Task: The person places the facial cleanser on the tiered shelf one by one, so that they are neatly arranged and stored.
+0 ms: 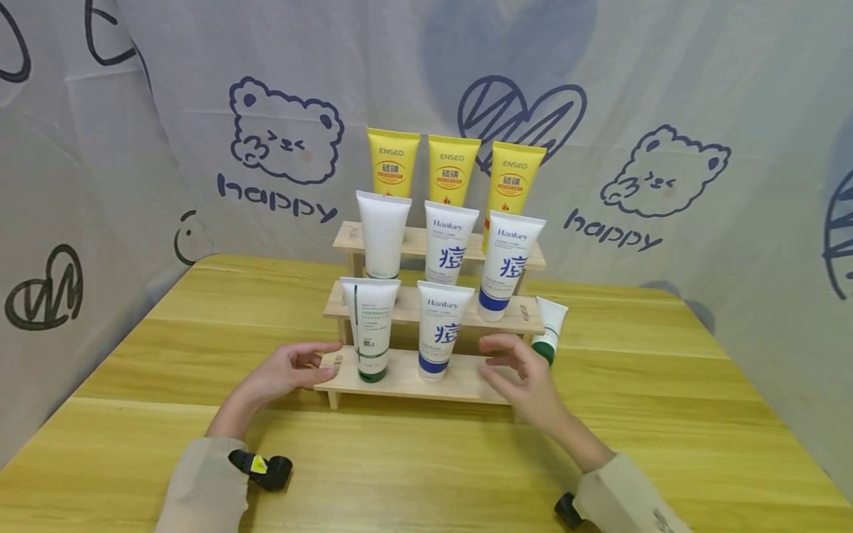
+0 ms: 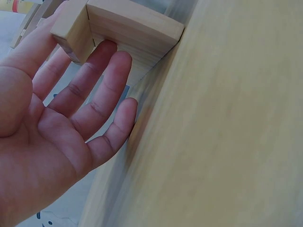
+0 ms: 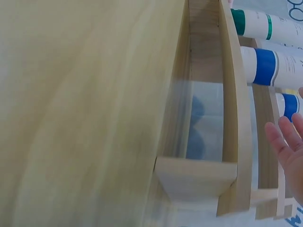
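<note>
A three-step wooden display stand [image 1: 406, 382] holds squeeze tubes upright on their caps. With thumb and fingers, my left hand [image 1: 293, 370] grips the left end of its lowest step; the left wrist view shows the fingertips [image 2: 124, 60] under the board beside the end leg. Over the right end of that step hovers my right hand [image 1: 523, 377], its fingers loosely bent around nothing. On the lowest step stand a green-capped white tube [image 1: 373, 326] and a blue-banded white tube [image 1: 441, 333]. Another blue-banded tube [image 1: 508, 266] stands on the middle step above my right hand.
Yellow tubes [image 1: 449, 170] line the top step. A plain white tube [image 1: 383, 233] and a blue-banded one [image 1: 448, 244] share the middle step. A green-capped tube [image 1: 550, 326] is on the wooden table [image 1: 413, 474] right of the stand. Behind hangs a printed cloth [image 1: 373, 59].
</note>
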The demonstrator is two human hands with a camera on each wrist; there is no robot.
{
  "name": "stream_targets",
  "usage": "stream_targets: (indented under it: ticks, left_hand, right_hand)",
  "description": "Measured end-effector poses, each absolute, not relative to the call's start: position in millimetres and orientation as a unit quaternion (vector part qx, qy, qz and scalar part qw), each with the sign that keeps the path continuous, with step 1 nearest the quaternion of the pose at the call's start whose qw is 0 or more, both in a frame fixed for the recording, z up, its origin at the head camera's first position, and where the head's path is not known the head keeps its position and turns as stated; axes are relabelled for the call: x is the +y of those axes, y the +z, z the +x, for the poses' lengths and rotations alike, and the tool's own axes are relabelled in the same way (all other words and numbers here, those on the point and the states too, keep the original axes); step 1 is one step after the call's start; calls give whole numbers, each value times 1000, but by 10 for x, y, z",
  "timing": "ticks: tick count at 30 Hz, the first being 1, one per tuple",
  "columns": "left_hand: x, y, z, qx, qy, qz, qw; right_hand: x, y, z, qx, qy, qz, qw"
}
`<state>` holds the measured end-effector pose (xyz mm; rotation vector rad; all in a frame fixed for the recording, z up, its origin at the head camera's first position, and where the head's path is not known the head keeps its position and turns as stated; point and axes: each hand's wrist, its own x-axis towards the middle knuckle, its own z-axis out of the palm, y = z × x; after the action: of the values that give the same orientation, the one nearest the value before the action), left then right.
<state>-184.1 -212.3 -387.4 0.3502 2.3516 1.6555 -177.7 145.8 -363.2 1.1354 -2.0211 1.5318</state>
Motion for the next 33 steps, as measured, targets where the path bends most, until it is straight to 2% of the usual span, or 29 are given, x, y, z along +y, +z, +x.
stream_targets:
  ticks: [23, 33]
  left_hand:
    - [-2119, -3866, -1840, 808, 565, 118, 118]
    - [-2114, -3862, -1844, 806, 568, 113, 121]
  right_hand:
    - [2072, -3661, -1818, -719, 556, 370, 191]
    - [2298, -3704, -1939, -702, 611, 308, 198]
